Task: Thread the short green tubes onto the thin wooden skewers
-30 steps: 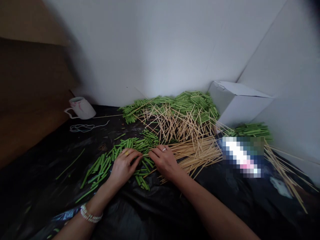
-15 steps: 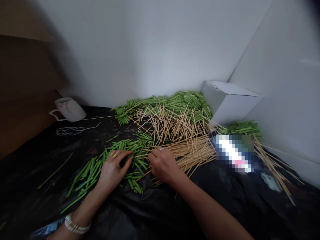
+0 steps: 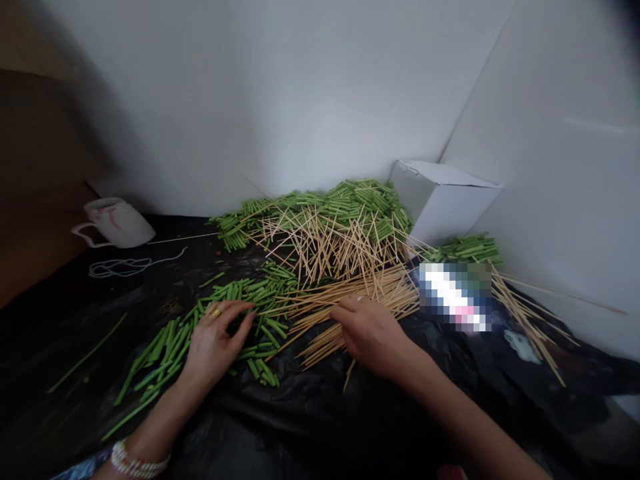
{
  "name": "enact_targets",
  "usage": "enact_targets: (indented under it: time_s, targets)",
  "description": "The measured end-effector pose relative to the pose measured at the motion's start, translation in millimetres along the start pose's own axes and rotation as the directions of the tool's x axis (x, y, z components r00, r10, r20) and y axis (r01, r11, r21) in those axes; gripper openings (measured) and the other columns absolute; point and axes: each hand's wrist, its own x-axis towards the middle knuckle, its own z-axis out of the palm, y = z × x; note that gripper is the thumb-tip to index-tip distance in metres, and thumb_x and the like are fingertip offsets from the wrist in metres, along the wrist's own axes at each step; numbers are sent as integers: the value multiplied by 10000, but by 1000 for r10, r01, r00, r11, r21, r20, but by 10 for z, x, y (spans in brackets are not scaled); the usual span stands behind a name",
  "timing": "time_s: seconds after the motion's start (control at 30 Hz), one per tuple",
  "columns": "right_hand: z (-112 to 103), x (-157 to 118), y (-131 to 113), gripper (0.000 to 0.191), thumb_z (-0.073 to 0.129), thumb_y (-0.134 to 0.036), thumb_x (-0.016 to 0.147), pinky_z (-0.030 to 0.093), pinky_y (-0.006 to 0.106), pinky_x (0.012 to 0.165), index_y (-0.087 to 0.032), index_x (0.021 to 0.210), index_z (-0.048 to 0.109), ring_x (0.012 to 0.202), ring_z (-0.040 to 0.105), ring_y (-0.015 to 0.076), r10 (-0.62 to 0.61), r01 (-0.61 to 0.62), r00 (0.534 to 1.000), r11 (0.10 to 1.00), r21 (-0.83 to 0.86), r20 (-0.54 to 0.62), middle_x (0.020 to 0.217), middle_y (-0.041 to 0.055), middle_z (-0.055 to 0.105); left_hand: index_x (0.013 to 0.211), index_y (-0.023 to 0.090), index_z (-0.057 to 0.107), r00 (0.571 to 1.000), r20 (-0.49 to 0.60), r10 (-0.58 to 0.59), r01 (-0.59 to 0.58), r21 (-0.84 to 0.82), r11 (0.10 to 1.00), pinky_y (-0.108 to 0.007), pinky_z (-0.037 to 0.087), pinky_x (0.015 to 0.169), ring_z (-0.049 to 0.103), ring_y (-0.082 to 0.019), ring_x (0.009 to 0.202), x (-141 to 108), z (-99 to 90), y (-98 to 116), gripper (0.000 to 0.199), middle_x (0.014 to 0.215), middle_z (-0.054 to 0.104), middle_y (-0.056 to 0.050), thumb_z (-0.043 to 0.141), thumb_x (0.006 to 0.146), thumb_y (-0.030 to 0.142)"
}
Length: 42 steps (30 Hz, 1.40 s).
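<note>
Sticks (image 3: 400, 288) are lying beside green stems (image 3: 171, 341), likely for easy reach; your left hand (image 3: 209, 343) is curving open, your right hand (image 3: 377, 337) hiding its grip.

The head view looks forward and down from above and behind the left hand (image 3: 214, 339) and right hand (image 3: 373, 333), fairly close.

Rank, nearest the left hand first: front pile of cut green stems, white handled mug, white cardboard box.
1. Front pile of cut green stems: at the left hand.
2. White handled mug: far left, behind.
3. White cardboard box: back right.
</note>
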Motion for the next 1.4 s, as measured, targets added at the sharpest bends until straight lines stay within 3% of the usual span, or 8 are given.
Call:
enact_targets:
  time_s: [0.13, 0.27, 0.5, 0.73, 1.0, 1.4]
  targets:
    - [-91, -321, 290, 213, 418, -144, 910, 400, 279, 705, -203, 910, 622, 805, 553, 147, 74, -71, 997, 989, 129, -19, 851, 32, 626, 969, 217, 648, 1000, 5, 5, -5, 4, 1000, -381, 479, 861, 626, -223, 896, 4, -8, 16, 162, 932, 667, -52, 559, 879, 319]
    - [-120, -558, 530, 216, 442, -241, 946, 441, 299, 743, -215, 894, 650, 833, 583, 157, 136, -130, 990, 980, 154, -34, 858, 42, 649, 958, 226, 648, 1000, 14, -16, 16, -2, 1000, -390, 486, 851, 634, -232, 894, 15, -23, 23, 167, 929, 670, -52, 544, 884, 333]
    - [-108, -728, 658, 207, 458, -248, 933, 473, 322, 745, -224, 917, 663, 833, 596, 162, 141, -141, 990, 984, 112, 6, 871, 41, 658, 962, 239, 654, 1000, 11, -23, 23, -7, 1000, -397, 490, 861, 637, -237, 904, 6, -15, -9, 173, 934, 676, -48, 546, 878, 344]
    - [-114, -692, 716, 222, 447, -171, 903, 468, 317, 739, -224, 905, 663, 842, 592, 166, 116, -115, 993, 992, 56, -14, 871, 48, 650, 942, 241, 657, 999, 9, -41, 41, -4, 999, -395, 492, 862, 641, -239, 901, 16, -26, 16, 180, 914, 682, -45, 535, 877, 355]
    - [-80, -477, 612, 221, 441, -171, 926, 411, 289, 711, -204, 895, 657, 802, 546, 156, 46, -47, 999, 998, 50, 11, 821, 37, 620, 944, 232, 658, 999, 23, -48, 48, -11, 999, -411, 490, 870, 643, -246, 904, 11, -22, 5, 198, 919, 685, -56, 526, 882, 366]
    - [189, -242, 547, 142, 516, -95, 854, 352, 302, 728, -190, 794, 602, 838, 485, 181, -102, 120, 987, 983, -142, 122, 853, 52, 610, 955, 234, 659, 997, 47, -53, 54, -35, 998, -403, 495, 869, 646, -231, 904, 0, -11, -9, 182, 948, 682, -59, 522, 890, 334]
